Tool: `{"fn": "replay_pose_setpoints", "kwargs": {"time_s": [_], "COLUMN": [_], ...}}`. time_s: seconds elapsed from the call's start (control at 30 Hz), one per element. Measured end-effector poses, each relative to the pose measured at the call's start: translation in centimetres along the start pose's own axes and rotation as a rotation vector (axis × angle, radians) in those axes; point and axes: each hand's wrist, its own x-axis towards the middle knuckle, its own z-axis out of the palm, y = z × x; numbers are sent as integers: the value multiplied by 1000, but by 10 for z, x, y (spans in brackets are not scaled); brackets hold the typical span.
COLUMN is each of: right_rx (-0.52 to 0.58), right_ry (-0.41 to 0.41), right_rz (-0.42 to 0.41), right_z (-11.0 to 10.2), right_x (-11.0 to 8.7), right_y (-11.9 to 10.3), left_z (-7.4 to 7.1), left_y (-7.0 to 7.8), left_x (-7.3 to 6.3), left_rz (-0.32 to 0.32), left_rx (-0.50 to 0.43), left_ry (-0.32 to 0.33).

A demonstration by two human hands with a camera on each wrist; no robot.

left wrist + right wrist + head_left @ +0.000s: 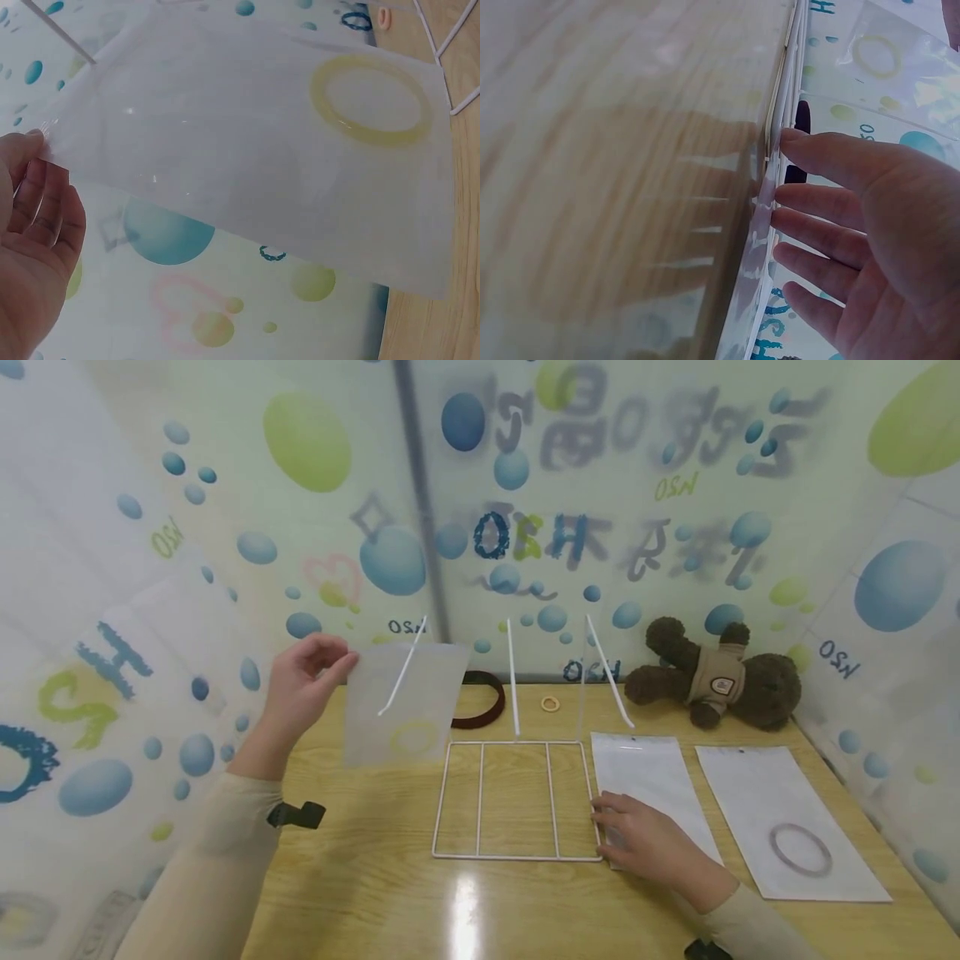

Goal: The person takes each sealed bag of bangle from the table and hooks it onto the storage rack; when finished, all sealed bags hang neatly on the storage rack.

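Note:
My left hand point(300, 681) pinches the upper left corner of a translucent plastic bag point(367, 702) between thumb and forefinger. Inside the bag, near its lower end, shows a yellow ring point(322, 97). The bag is held up over the left side of a white wire rack point(517, 858), overlapping the rack's left prong point(405, 664). My right hand point(656, 843), fingers extended, rests at the rack's right side, over the lower part of a white bag point(645, 768) on the table. In the right wrist view its fingertips point(791, 221) are right at the bag and rack edge.
Further right lies another white bag point(738, 793) with a pinkish-grey ring point(774, 850) in it. Behind the rack are a dark brown ring point(487, 714) and a small wooden ring point(551, 697). A brown teddy bear point(776, 689) lies at the back right, by a patterned curtain point(645, 485).

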Motion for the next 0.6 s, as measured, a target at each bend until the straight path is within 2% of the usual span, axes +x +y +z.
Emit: {"fn": "replay_pose_setpoints", "kwargs": {"time_s": [0.13,0.2,0.37,0.43,0.6], "right_rx": [18,28,19,12,16], "right_ry": [-18,-26,-19,-18,-32], "right_rz": [3,4,-2,-1,8], "right_z": [0,0,0,0,-1], "right_x": [1,1,1,1,1], "right_y": [0,0,0,0,0], "left_z": [2,3,1,-1,-7], "left_y": [-5,2,-1,-11,-12], "left_x": [2,1,0,0,-7], "left_rz": [-5,-12,-48,-63,-104], "left_rx": [44,58,36,31,38], "left_ry": [1,-9,-25,-30,-34]}}
